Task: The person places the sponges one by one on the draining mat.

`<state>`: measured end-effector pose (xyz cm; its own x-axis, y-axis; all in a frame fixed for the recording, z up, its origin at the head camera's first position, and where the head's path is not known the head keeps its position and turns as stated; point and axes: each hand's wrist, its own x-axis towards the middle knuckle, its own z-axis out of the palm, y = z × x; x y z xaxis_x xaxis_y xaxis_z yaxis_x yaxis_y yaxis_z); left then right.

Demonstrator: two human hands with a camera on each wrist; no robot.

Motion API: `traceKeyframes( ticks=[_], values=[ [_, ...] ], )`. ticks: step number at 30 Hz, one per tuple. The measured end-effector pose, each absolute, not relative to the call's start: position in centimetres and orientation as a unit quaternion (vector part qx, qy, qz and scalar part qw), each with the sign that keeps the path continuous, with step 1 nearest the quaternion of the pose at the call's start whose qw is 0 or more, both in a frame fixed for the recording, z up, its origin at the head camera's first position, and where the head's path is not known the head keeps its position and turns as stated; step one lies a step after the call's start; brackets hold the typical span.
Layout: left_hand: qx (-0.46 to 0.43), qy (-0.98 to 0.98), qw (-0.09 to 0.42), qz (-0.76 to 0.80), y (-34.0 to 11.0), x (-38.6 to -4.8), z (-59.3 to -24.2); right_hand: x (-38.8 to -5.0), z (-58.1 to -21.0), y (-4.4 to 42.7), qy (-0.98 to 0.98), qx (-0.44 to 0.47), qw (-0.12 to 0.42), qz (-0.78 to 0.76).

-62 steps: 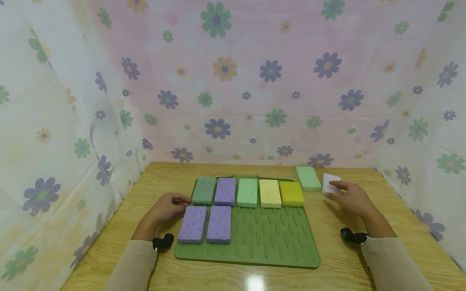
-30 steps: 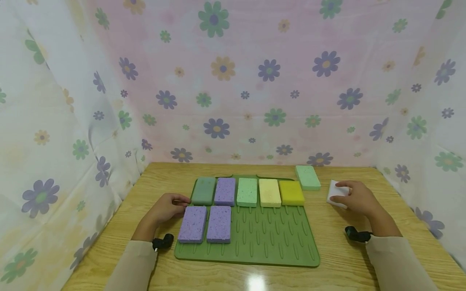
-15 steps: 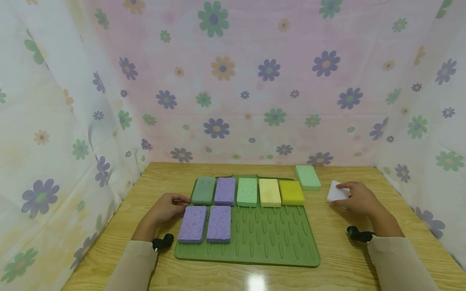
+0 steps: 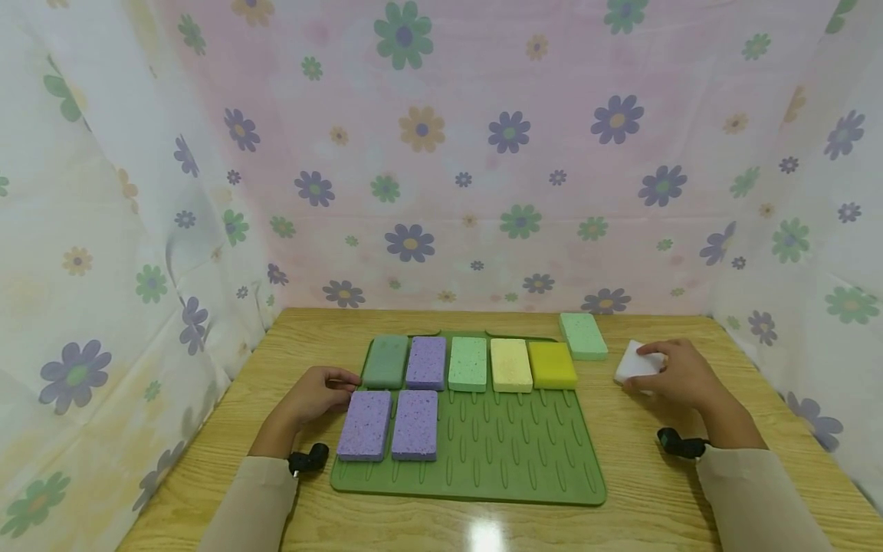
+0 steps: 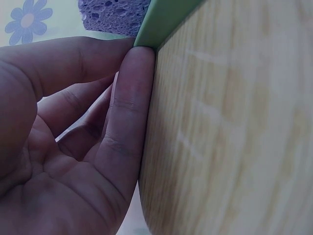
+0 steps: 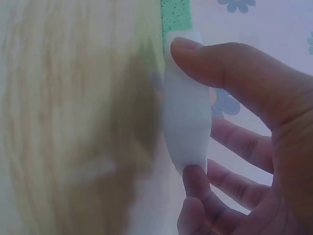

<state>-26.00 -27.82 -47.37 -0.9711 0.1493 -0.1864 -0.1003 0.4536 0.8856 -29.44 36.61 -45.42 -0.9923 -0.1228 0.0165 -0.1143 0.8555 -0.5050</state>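
Note:
My right hand (image 4: 683, 377) pinches a plain white sponge (image 4: 635, 362) between thumb and fingertips, right of the mat. In the right wrist view the white sponge (image 6: 187, 110) is seen edge-on, slightly bowed; whether it touches the table is unclear. My left hand (image 4: 313, 397) rests at the left edge of a green ridged mat (image 4: 510, 460). In the left wrist view its fingertips (image 5: 142, 54) touch the mat's edge (image 5: 161, 22), beside a purple sponge (image 5: 115, 17). A speckled mint sponge (image 4: 583, 336) lies beyond the mat's back right corner.
Along the mat's back stand a grey-green sponge (image 4: 386, 362), a purple one (image 4: 427, 363), a mint one (image 4: 468, 364), a cream one (image 4: 511, 366) and a yellow one (image 4: 553, 366). Two purple sponges (image 4: 366, 425) lie in front. A floral curtain (image 4: 476, 192) surrounds the wooden table (image 4: 407, 529).
My right hand has drawn the white sponge rightward and nearer, away from the mint sponge, then shifted and turned it slightly. The left hand and the sponges on the mat have stayed put.

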Motion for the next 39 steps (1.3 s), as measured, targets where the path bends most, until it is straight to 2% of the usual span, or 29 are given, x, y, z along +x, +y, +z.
traceKeyframes(
  ticks=[11,39],
  values=[
    [0.016,0.846,0.120,0.520,-27.9,-25.9,-47.4,-29.0,-44.0,35.4,0.961,-0.078,-0.021,-0.263],
    [0.019,0.847,0.121,0.517,-27.7,-25.8,-47.2,-27.9,-41.8,31.8,0.953,-0.114,-0.026,-0.280]
  ],
)
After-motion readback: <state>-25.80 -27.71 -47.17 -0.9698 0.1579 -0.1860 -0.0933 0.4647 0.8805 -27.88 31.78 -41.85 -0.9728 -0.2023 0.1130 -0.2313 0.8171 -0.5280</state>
